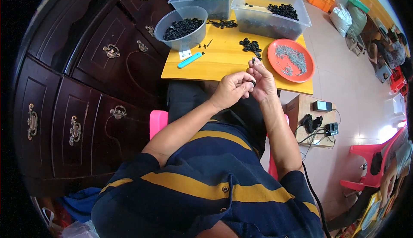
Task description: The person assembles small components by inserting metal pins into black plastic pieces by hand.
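Now left hand (231,89) grip pinched on small black ring (253,83), right hand (261,79) fingertips closed on its other side

dark carved wooden cabinet (86,92) on the left, pale tiled floor (344,83) right, pink plastic chair (370,160)

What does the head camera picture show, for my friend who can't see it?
A person's left hand and right hand meet over a yellow table, pinching a small black ring. On the table are clear tubs of black rings, a round bowl of them, and an orange plate of small metal pieces.
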Demonstrator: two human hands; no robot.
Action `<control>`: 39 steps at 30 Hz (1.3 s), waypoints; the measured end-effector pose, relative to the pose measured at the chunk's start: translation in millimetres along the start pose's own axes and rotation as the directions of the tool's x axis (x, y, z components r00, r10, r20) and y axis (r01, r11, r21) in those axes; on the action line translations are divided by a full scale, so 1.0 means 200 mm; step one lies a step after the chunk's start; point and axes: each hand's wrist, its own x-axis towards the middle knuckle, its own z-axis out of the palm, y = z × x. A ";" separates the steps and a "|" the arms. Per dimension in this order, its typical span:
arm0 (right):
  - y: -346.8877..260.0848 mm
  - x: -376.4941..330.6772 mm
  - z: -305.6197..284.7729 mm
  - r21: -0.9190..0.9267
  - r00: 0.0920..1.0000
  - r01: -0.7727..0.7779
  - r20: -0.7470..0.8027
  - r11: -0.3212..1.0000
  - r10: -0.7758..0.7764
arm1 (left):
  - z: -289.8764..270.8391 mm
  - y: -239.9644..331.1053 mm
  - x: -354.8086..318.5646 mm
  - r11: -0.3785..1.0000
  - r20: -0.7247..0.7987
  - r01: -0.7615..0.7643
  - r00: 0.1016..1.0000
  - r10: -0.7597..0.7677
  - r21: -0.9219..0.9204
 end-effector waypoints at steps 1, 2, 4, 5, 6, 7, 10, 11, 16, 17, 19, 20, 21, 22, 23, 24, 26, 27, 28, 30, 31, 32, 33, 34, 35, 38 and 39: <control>0.00 -0.01 0.01 -0.012 1.000 -0.005 -0.006 1.000 0.005 | 0.00 0.01 -0.01 1.000 0.000 0.002 1.000 -0.002 0.002; 0.01 -0.01 0.02 -0.010 1.000 -0.006 -0.006 1.000 0.006 | 0.00 0.01 -0.01 0.999 0.011 0.033 0.999 -0.033 0.003; 0.02 -0.02 0.03 -0.032 0.998 -0.012 -0.057 0.999 0.010 | -0.01 0.02 -0.02 0.998 0.022 0.065 0.998 -0.065 0.006; 0.02 -0.02 0.03 -0.031 0.998 -0.013 -0.057 0.999 0.011 | -0.02 0.03 -0.01 0.995 0.034 0.094 0.995 -0.093 -0.023; 0.02 -0.02 0.02 -0.028 0.999 -0.025 -0.033 0.999 0.024 | -0.02 0.03 -0.01 0.991 0.048 0.122 0.992 -0.120 -0.052; 0.03 -0.01 0.02 -0.024 0.999 -0.038 -0.007 0.999 0.038 | -0.02 0.04 -0.01 0.991 0.048 0.122 0.992 -0.120 -0.050; 0.03 -0.01 0.00 -0.032 0.999 -0.035 -0.006 0.999 0.035 | -0.02 0.05 -0.01 0.975 0.042 0.184 0.983 -0.180 -0.124; 0.03 0.00 0.00 -0.030 0.999 -0.035 -0.007 0.999 0.035 | -0.02 0.05 -0.01 0.981 0.063 0.165 0.985 -0.159 -0.100; 0.04 0.01 0.00 -0.014 0.999 -0.022 0.031 1.000 0.022 | -0.02 0.05 -0.01 0.992 0.070 0.122 0.990 -0.120 -0.037; 0.04 0.01 0.00 -0.013 0.999 -0.022 0.034 1.000 0.022 | -0.02 0.05 -0.01 0.990 0.055 0.123 0.991 -0.119 -0.072; 0.04 0.01 0.00 -0.041 0.997 0.007 0.073 0.999 -0.004 | -0.01 0.05 -0.01 0.987 0.039 0.123 0.992 -0.119 -0.103; 0.04 0.00 0.01 -0.040 0.997 0.006 0.075 0.999 -0.003 | 0.00 0.06 -0.02 0.987 0.009 0.117 0.993 -0.117 -0.111; 0.05 0.00 0.01 -0.067 0.998 0.026 0.054 0.997 -0.022 | 0.00 0.06 -0.02 0.987 -0.021 0.111 0.993 -0.114 -0.119; 0.05 -0.01 0.02 -0.096 0.999 0.043 0.035 0.994 -0.040 | 0.00 0.05 -0.02 0.987 -0.026 0.110 0.993 -0.113 -0.117; 0.05 -0.01 0.02 -0.095 0.999 0.040 0.039 0.995 -0.036 | -0.01 0.04 -0.02 0.990 -0.044 0.083 0.995 -0.088 -0.113; 0.05 -0.01 0.02 -0.111 0.998 0.039 0.058 0.993 -0.033 | -0.01 0.02 -0.02 0.992 -0.061 0.056 0.996 -0.063 -0.110; 0.07 -0.01 0.04 -0.125 0.997 0.035 0.073 0.992 -0.026 | 0.02 0.02 -0.02 1.000 -0.090 0.014 0.996 -0.014 -0.009; 0.08 -0.01 0.05 -0.117 0.998 0.049 0.037 0.992 -0.045 | 0.03 0.02 -0.02 0.995 -0.111 -0.028 0.993 0.039 0.093; 0.09 -0.02 0.06 -0.110 0.998 0.064 0.000 0.992 -0.064 | 0.04 0.01 -0.02 0.962 -0.086 -0.124 0.985 0.149 0.244; 0.09 -0.02 0.03 -0.068 1.000 0.026 0.002 0.997 -0.026 | 0.03 0.00 -0.03 0.922 -0.062 -0.162 0.979 0.195 0.350; 0.08 -0.01 0.02 -0.026 1.000 -0.006 0.006 1.000 0.006 | 0.04 0.02 -0.04 0.869 -0.027 -0.204 0.970 0.241 0.451; 0.08 -0.01 0.02 -0.036 1.000 0.007 -0.021 0.999 -0.008 | 0.04 0.04 -0.03 0.862 -0.029 -0.201 0.970 0.241 0.465; 0.07 -0.01 0.01 -0.031 1.000 0.008 -0.026 0.999 -0.008 | 0.04 0.05 -0.03 0.863 -0.026 -0.197 0.971 0.236 0.465; 0.06 -0.01 0.01 -0.005 1.000 -0.016 -0.014 1.000 0.016 | 0.03 0.06 -0.04 0.846 0.007 -0.221 0.969 0.249 0.485; 0.06 -0.02 0.02 0.022 0.999 -0.039 -0.002 0.999 0.039 | 0.03 0.07 -0.04 0.828 0.040 -0.245 0.965 0.261 0.505; 0.05 -0.02 0.03 0.041 0.998 -0.053 -0.018 0.998 0.054 | 0.02 0.08 -0.04 0.833 0.051 -0.240 0.967 0.248 0.499; 0.05 -0.03 0.03 0.052 0.998 -0.067 -0.019 0.996 0.068 | 0.02 0.08 -0.04 0.832 0.052 -0.238 0.968 0.245 0.500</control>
